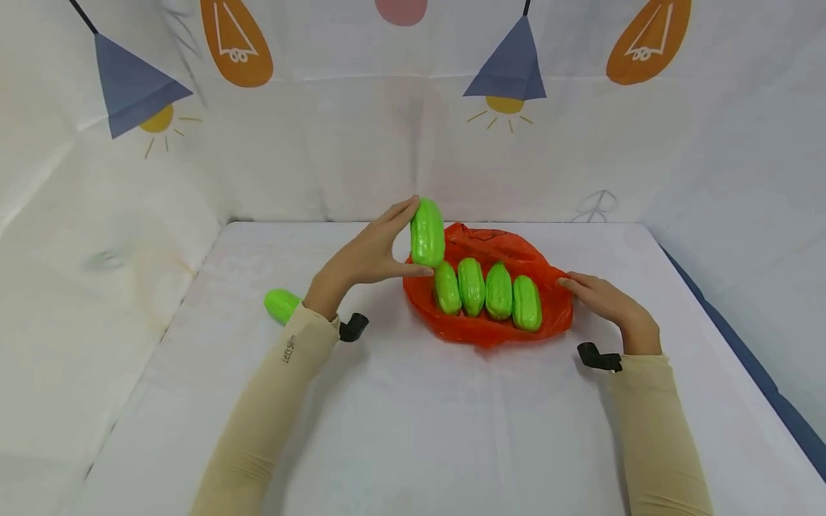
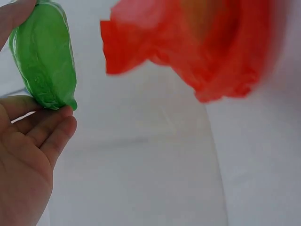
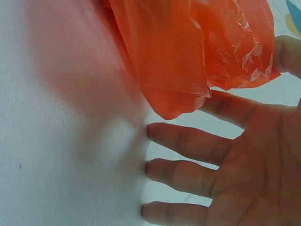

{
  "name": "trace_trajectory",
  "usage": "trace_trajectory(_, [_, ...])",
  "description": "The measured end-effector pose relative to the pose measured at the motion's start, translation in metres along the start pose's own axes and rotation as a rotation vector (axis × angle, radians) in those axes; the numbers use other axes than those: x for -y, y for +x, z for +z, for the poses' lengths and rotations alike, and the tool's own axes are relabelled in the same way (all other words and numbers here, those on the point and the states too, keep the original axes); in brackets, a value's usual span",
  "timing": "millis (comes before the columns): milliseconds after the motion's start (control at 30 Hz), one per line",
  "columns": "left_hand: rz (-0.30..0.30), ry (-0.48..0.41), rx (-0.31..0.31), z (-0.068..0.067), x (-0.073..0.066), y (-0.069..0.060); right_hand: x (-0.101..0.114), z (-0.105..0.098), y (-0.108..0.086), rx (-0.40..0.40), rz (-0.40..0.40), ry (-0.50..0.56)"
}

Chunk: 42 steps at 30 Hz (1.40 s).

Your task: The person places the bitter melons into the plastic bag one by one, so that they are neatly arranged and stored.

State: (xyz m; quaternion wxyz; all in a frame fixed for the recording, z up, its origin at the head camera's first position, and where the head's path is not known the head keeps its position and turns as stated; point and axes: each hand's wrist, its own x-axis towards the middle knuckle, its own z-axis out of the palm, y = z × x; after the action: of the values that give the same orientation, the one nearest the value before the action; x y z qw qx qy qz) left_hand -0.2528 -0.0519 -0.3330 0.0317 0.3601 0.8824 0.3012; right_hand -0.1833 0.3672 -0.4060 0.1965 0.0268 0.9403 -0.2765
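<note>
My left hand (image 1: pixel 369 252) pinches a bright green, ribbed gourd (image 1: pixel 427 233) between thumb and fingertips, holding it upright above the left side of a red plastic bag (image 1: pixel 477 337). In the left wrist view this gourd (image 2: pixel 44 56) looks glossy, with a small nub at its lower end. Several like gourds (image 1: pixel 499 291) lie side by side in the spread bag. At the bag's right edge my right hand (image 1: pixel 606 301) pinches the plastic between thumb and index finger. The right wrist view shows its other fingers (image 3: pixel 188 141) stretched out below the bag (image 3: pixel 164 61).
Another green gourd (image 1: pixel 281 306) lies on the white table (image 1: pixel 413 430), partly hidden by the left forearm. White cloth walls (image 1: pixel 361 150) with printed lamps rise behind and at the sides. Black camera mounts (image 1: pixel 352 327) stick out from both wrists.
</note>
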Motion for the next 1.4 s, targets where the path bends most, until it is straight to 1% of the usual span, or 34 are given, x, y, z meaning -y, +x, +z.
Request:
trace_trajectory(100, [0.038, 0.01, 0.033, 0.006, -0.014, 0.015, 0.001, 0.0, 0.0, 0.001, -0.001, -0.002])
trace_trajectory(200, [0.061, 0.024, 0.081, 0.018, -0.025, 0.028, 0.001, -0.001, 0.0, 0.0, -0.008, -0.011])
trace_trajectory(267, [0.067, 0.039, 0.12, 0.028, -0.032, 0.036, 0.0, -0.002, 0.0, 0.0, -0.01, -0.014])
trace_trajectory(367, [0.069, 0.08, 0.185, 0.048, -0.038, 0.047, -0.001, -0.002, 0.0, -0.005, -0.014, -0.013])
trace_trajectory(533, [0.056, 0.137, 0.282, 0.077, -0.042, 0.06, -0.001, -0.001, 0.001, -0.003, -0.001, -0.001])
trace_trajectory(667, [0.021, 0.162, 0.326, 0.09, -0.04, 0.064, 0.001, 0.0, 0.002, 0.0, 0.0, 0.011])
trace_trajectory(767, [0.0, 0.169, 0.339, 0.093, -0.037, 0.064, 0.003, -0.001, 0.002, -0.001, -0.009, 0.006])
trace_trajectory(1100, [0.005, 0.155, 0.323, 0.1, -0.028, 0.061, 0.003, -0.003, 0.003, 0.003, 0.001, 0.001])
trace_trajectory(1267, [0.0, 0.13, 0.333, 0.107, -0.026, 0.061, 0.001, -0.003, 0.003, 0.005, -0.003, -0.008])
trace_trajectory(1400, [0.015, 0.145, 0.347, 0.112, -0.027, 0.063, 0.0, -0.001, 0.002, 0.008, -0.004, -0.011])
